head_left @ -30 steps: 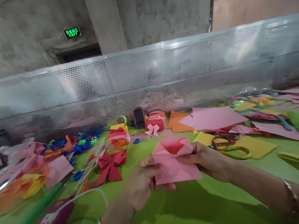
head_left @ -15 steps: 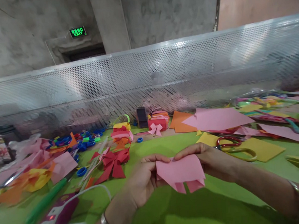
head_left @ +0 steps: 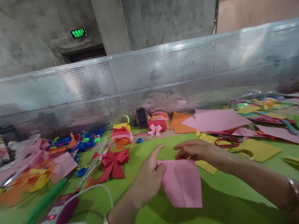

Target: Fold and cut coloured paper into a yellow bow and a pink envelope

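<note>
Pinching pink paper (head_left: 184, 183) by its upper left corner: my left hand (head_left: 150, 175) has the thumb closed on it, index finger sticking up. My right hand (head_left: 203, 154) is half curled at the paper's upper right edge; can't tell if it grips. Paper hangs above the green tabletop (head_left: 144, 218), lower edge toward me. Power strip (head_left: 60, 208), light red, on my left, green stick-like tool (head_left: 47, 201) beside it. Red bow (head_left: 114, 162) beyond my left hand. Past my right wrist, scissors (head_left: 227, 142), loops red and yellowish, by a yellow sheet (head_left: 262, 150). Farther: large pink sheet (head_left: 220, 119) over orange paper (head_left: 178, 123), little red bag (head_left: 163, 122) with pale pink bow. Behind: perforated metal screen (head_left: 126, 76). Farthest: concrete wall (head_left: 163, 15), green exit sign (head_left: 78, 33).
</note>
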{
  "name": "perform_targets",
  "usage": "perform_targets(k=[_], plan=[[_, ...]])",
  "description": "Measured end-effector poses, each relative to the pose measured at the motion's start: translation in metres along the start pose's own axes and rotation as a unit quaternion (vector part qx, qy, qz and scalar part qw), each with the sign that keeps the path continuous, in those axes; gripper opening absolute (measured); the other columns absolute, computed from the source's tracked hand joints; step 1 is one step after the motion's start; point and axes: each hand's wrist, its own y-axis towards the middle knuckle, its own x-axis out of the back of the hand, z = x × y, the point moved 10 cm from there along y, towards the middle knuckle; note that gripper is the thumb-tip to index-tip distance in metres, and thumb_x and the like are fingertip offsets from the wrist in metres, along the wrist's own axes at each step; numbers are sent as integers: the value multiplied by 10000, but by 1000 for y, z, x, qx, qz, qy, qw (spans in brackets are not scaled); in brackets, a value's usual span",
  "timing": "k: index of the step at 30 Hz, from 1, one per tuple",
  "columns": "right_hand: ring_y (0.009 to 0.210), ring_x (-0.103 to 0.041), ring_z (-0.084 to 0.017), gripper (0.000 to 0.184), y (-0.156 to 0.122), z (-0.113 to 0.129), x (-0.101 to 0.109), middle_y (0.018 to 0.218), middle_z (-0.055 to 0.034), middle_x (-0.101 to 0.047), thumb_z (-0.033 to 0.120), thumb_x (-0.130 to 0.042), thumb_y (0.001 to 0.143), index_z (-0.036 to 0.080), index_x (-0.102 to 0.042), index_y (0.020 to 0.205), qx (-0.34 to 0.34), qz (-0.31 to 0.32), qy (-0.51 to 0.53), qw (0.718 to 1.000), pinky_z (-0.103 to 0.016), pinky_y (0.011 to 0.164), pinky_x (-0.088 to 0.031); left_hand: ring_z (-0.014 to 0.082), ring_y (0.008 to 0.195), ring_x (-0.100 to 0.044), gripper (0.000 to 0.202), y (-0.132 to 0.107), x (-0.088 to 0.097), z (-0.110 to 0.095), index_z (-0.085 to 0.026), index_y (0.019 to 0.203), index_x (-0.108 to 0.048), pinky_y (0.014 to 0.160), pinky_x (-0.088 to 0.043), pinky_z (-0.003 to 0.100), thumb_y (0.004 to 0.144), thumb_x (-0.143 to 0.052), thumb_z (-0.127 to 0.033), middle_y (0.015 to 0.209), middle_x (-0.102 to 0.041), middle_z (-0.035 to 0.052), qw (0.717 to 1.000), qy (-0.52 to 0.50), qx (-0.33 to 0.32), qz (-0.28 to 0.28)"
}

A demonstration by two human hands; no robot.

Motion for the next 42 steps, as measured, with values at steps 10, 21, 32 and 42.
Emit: perform_targets(k=[10, 21, 32, 42], plan=[[478, -461, -94, 260, -18, 37, -16, 507, 10, -561, 266, -492, 791, 160, -662, 625, 139, -83, -315, 935, -212, 465, -284, 131, 646, -472, 517, 3, -16, 12, -143, 1149, -508, 564, -330, 238, 705, -620, -382, 757, -557, 8, 994, -64, 34, 76], [474, -539, -99, 227, -15, 15, -24, 530, 6, -601, 222, -468, 793, 171, -535, 583, 41, 130, -212, 968, -193, 467, -386, 67, 514, -397, 425, 2, -11, 21, -129, 781, -592, 494, -324, 204, 656, -649, -531, 616, -488, -35, 988, -75, 79, 107], [269, -235, -23, 182, -8, -22, -16, 350, 85, -443, 191, -576, 611, 168, -622, 785, -149, 55, 136, 978, -153, 315, -137, 173, 773, -639, 242, 3, -4, 24, -157, 978, -613, 716, -503, 331, 804, -522, -299, 893, -664, 86, 976, -164, 107, 90], [383, -398, -65, 92, -5, -15, -14, 478, 31, -505, 232, -564, 640, 177, -494, 620, -83, 60, 147, 984, -187, 391, -313, 118, 543, -475, 210, 13, 14, 2, -149, 680, -667, 579, -388, 244, 717, -635, -353, 545, -551, -16, 999, 5, -39, 4]])
